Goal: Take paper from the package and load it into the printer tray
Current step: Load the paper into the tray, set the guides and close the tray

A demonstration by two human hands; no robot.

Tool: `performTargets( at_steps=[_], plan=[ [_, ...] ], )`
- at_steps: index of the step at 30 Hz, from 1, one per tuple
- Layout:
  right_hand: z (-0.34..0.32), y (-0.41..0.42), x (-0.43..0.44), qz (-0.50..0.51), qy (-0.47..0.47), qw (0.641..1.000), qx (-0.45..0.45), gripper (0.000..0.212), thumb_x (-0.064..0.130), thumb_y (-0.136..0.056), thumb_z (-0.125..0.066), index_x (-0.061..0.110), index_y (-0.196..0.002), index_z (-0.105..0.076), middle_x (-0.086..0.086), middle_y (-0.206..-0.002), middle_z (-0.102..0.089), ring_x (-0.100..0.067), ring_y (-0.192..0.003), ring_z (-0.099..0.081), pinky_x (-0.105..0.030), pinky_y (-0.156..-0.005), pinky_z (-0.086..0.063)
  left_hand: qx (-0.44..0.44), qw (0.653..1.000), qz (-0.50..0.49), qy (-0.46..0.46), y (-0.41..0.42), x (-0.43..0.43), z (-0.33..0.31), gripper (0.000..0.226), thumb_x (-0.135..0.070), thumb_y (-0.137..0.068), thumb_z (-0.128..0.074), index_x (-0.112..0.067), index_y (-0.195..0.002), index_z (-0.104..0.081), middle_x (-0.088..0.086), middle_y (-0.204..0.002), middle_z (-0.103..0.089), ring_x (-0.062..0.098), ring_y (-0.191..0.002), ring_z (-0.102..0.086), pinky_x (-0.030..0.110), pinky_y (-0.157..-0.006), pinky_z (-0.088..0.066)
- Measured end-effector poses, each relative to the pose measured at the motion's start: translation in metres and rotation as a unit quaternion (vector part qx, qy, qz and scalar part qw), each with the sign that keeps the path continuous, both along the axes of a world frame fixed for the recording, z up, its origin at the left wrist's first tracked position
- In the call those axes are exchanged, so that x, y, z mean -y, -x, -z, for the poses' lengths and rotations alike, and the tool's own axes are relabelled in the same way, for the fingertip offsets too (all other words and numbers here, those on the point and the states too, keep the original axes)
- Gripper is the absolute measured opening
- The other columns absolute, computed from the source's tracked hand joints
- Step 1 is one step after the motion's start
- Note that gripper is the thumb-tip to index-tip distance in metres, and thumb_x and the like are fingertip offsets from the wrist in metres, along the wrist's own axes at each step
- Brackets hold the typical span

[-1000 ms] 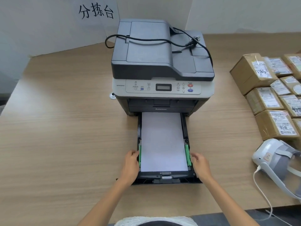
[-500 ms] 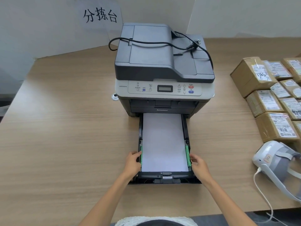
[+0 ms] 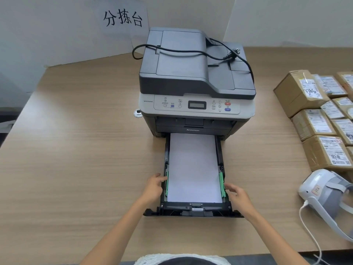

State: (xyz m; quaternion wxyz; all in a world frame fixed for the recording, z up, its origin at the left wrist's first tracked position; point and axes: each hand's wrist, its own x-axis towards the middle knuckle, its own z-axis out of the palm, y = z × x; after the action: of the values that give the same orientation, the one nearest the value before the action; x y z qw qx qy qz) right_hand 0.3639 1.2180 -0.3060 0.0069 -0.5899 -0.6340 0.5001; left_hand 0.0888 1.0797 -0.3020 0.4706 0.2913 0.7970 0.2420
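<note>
A grey printer (image 3: 191, 73) stands at the middle of the wooden table. Its black paper tray (image 3: 191, 212) is pulled out toward me and holds a flat stack of white paper (image 3: 193, 165). My left hand (image 3: 152, 188) rests on the tray's left side, fingers pinching the left green paper guide (image 3: 167, 184). My right hand (image 3: 238, 197) hovers at the tray's right side with fingers spread, fingertips just at the right green guide (image 3: 221, 184). No paper package is in view.
A black power cable (image 3: 181, 51) lies coiled over the printer lid. Several labelled cardboard boxes (image 3: 305, 92) crowd the right of the table. A white headset (image 3: 324, 192) with a white cable (image 3: 309, 230) lies near the right front edge. A small round fitting (image 3: 138, 113) sits left of the printer.
My right hand has loosened and its fingers have spread away from the right guide. The left hand stays at the left guide. The paper and tray have not moved.
</note>
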Motion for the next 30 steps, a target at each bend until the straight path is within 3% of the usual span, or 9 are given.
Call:
performTargets(
  at_steps=[5, 8, 10, 12, 16, 19, 23, 28, 30],
  plan=[
    [-0.001, -0.025, -0.011, 0.001, -0.025, 0.996, 0.083, 0.034, 0.008, -0.091, -0.050, 0.005, -0.125, -0.057, -0.015, -0.122, -0.064, -0.026, -0.113, -0.058, -0.034, -0.096, -0.044, 0.000, 0.998, -0.030, 0.052, 0.016, 0.026, 0.006, 0.041, 0.003, -0.093, -0.040, -0.004, -0.133, -0.046, 0.014, -0.139, -0.049, 0.026, -0.129, -0.045, 0.035, -0.110, -0.036],
    [-0.006, -0.040, -0.015, -0.034, 0.073, 0.982, 0.171, 0.029, 0.027, -0.091, -0.056, 0.004, -0.106, -0.065, -0.010, -0.092, -0.072, -0.021, -0.075, -0.068, -0.026, -0.065, -0.053, -0.005, 0.980, -0.014, 0.201, 0.029, 0.049, 0.009, 0.031, -0.021, -0.097, -0.044, -0.002, -0.119, -0.053, 0.015, -0.114, -0.062, 0.025, -0.103, -0.061, 0.034, -0.092, -0.048],
    [-0.011, -0.044, -0.015, -0.030, 0.187, 0.963, 0.191, 0.027, 0.030, -0.092, -0.054, 0.004, -0.090, -0.063, -0.008, -0.079, -0.073, -0.019, -0.064, -0.073, -0.025, -0.054, -0.056, 0.081, 0.961, -0.038, 0.260, 0.033, 0.059, 0.010, 0.031, -0.029, -0.096, -0.047, 0.000, -0.106, -0.054, 0.014, -0.090, -0.067, 0.020, -0.072, -0.069, 0.033, -0.075, -0.057],
    [-0.010, -0.046, -0.017, -0.016, 0.233, 0.953, 0.192, 0.020, 0.018, -0.092, -0.053, 0.001, -0.084, -0.061, -0.013, -0.072, -0.075, -0.020, -0.061, -0.074, -0.029, -0.054, -0.059, 0.210, 0.936, -0.120, 0.255, 0.033, 0.063, 0.009, 0.024, -0.016, -0.095, -0.051, 0.007, -0.098, -0.054, 0.023, -0.086, -0.067, 0.022, -0.054, -0.071, 0.032, -0.059, -0.060],
    [-0.008, -0.043, -0.023, -0.015, 0.237, 0.951, 0.198, 0.018, 0.002, -0.093, -0.047, -0.008, -0.098, -0.061, -0.015, -0.065, -0.074, -0.020, -0.051, -0.071, -0.029, -0.048, -0.058, 0.266, 0.917, -0.180, 0.236, 0.039, 0.063, 0.018, 0.007, 0.010, -0.089, -0.047, 0.015, -0.088, -0.052, 0.034, -0.089, -0.064, 0.031, -0.062, -0.073, 0.032, -0.052, -0.061],
    [-0.008, -0.038, -0.027, 0.004, 0.238, 0.954, 0.183, 0.018, 0.000, -0.092, -0.045, -0.004, -0.086, -0.061, -0.013, -0.057, -0.072, -0.017, -0.044, -0.068, -0.027, -0.044, -0.057, 0.258, 0.921, -0.164, 0.243, 0.048, 0.057, 0.021, 0.016, 0.004, -0.090, -0.051, 0.016, -0.100, -0.055, 0.031, -0.095, -0.067, 0.030, -0.071, -0.073, 0.028, -0.055, -0.061],
    [-0.007, -0.025, -0.045, 0.055, 0.202, 0.966, 0.151, 0.022, 0.002, -0.093, -0.046, -0.001, -0.077, -0.061, -0.011, -0.053, -0.071, -0.016, -0.044, -0.068, -0.025, -0.042, -0.055, 0.275, 0.914, -0.229, 0.191, 0.059, 0.036, 0.018, 0.019, -0.003, -0.094, -0.049, 0.013, -0.104, -0.053, 0.027, -0.095, -0.067, 0.030, -0.072, -0.071, 0.026, -0.049, -0.059],
    [-0.005, 0.000, -0.075, 0.122, 0.183, 0.970, 0.106, 0.019, 0.005, -0.093, -0.049, 0.001, -0.078, -0.059, -0.013, -0.056, -0.070, -0.019, -0.045, -0.069, -0.025, -0.042, -0.055, 0.302, 0.895, -0.304, 0.128, 0.076, 0.001, 0.011, 0.027, -0.012, -0.096, -0.048, 0.012, -0.108, -0.051, 0.028, -0.109, -0.063, 0.026, -0.057, -0.073, 0.025, -0.043, -0.057],
    [-0.005, 0.010, -0.086, 0.145, 0.176, 0.970, 0.086, 0.017, 0.005, -0.092, -0.049, 0.000, -0.081, -0.060, -0.011, -0.052, -0.070, -0.019, -0.044, -0.068, -0.024, -0.040, -0.054, 0.304, 0.888, -0.330, 0.106, 0.082, -0.012, 0.008, 0.025, -0.015, -0.096, -0.048, 0.009, -0.097, -0.054, 0.027, -0.109, -0.062, 0.026, -0.053, -0.072, 0.025, -0.042, -0.057]
  ],
)
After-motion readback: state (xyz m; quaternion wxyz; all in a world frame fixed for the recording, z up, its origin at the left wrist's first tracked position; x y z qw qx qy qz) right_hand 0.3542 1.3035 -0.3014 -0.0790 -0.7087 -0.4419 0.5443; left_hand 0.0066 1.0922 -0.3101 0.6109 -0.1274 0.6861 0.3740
